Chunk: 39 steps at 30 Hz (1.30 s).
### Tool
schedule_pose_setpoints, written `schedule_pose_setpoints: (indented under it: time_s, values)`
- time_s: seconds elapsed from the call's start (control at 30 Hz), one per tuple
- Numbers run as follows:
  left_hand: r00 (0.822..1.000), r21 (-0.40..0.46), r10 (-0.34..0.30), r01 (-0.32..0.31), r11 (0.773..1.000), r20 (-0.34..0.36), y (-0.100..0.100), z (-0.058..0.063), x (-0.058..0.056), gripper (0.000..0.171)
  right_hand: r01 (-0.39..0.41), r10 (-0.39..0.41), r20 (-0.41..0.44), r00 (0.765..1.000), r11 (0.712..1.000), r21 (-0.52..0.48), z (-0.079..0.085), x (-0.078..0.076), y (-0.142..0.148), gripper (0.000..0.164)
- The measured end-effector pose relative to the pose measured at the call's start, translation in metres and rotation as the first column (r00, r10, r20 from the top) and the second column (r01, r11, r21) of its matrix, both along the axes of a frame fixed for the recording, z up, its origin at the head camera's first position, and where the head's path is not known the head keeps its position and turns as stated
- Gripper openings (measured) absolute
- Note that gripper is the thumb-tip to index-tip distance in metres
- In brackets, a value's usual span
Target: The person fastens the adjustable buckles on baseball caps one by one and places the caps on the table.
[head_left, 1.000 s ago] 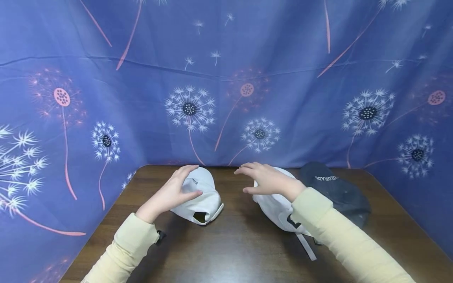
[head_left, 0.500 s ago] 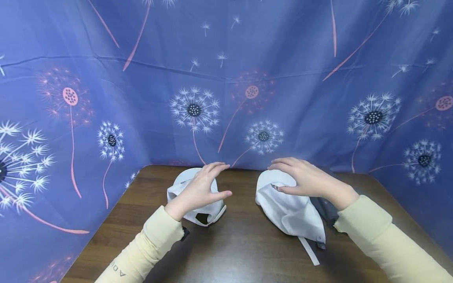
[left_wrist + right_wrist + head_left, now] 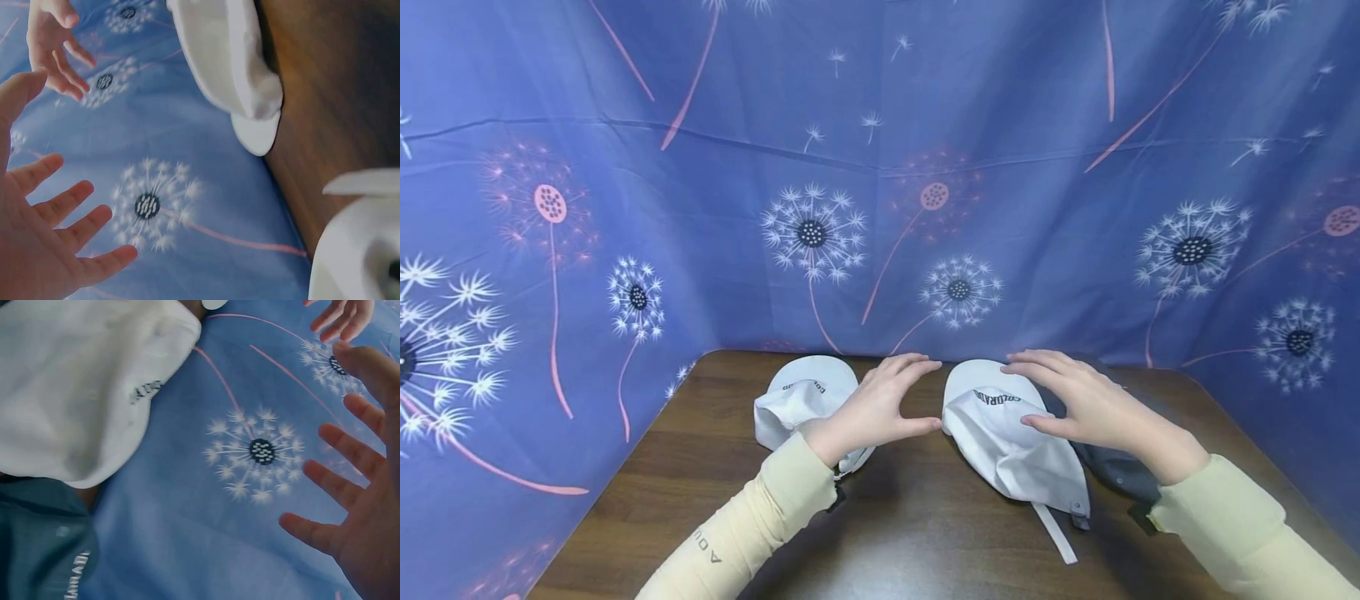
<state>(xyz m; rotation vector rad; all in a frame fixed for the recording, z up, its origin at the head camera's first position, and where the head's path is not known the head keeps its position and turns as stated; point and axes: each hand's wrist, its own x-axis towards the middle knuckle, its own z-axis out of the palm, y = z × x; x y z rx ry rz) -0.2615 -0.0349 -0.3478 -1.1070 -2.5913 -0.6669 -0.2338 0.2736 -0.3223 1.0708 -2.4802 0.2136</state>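
Two white baseball caps lie on the wooden table in the head view. The left white cap point(image 3: 801, 404) is partly covered by my left hand point(image 3: 880, 404), which hovers between the two caps, fingers spread and thumb apart. The right white cap point(image 3: 1007, 442) has dark COLORADO lettering and a loose strap point(image 3: 1055, 533) trailing toward me. Over that cap's right side is my right hand point(image 3: 1090, 408), also spread, holding nothing. A dark cap point(image 3: 1116, 467) lies beside it, largely hidden by the right hand and forearm. Both wrist views show relaxed fingers with bare palms.
The brown wooden table point(image 3: 700, 475) ends at a blue dandelion-print cloth point(image 3: 880, 250) that hangs behind it and along both sides.
My left hand has moved right, from over the left white cap toward the middle. My right hand has also shifted right, uncovering more of the right white cap. The caps have stayed in place.
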Motion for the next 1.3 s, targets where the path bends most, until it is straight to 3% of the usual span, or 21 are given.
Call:
schedule_pose_setpoints:
  time_s: [0.23, 0.43, 0.73, 1.0, 1.3]
  values:
    - [0.999, -0.079, -0.033, 0.031, 0.996, -0.025, 0.023, -0.013, -0.002, 0.074, -0.003, 0.002, -0.02, 1.0, 0.999, -0.052, -0.029, 0.001, 0.012, 0.065]
    - [0.998, -0.092, -0.055, 0.055, 0.994, -0.002, 0.036, -0.026, -0.006, 0.071, 0.015, -0.016, -0.023, 1.0, 0.998, -0.062, -0.055, 0.003, 0.018, 0.066]
    - [0.994, -0.095, -0.075, 0.082, 0.992, 0.073, 0.053, -0.046, -0.016, 0.069, -0.049, 0.047, -0.037, 0.998, 0.997, -0.065, -0.087, -0.004, 0.018, 0.065]
    - [0.991, -0.129, -0.076, 0.089, 0.988, 0.108, 0.064, -0.066, -0.02, 0.065, -0.043, 0.041, -0.033, 0.999, 0.998, -0.048, -0.104, -0.012, 0.02, 0.057]
    - [0.99, -0.132, -0.077, 0.092, 0.987, 0.117, 0.067, -0.075, -0.02, 0.063, -0.15, 0.143, -0.099, 0.985, 0.987, -0.061, -0.116, -0.028, 0.022, 0.043]
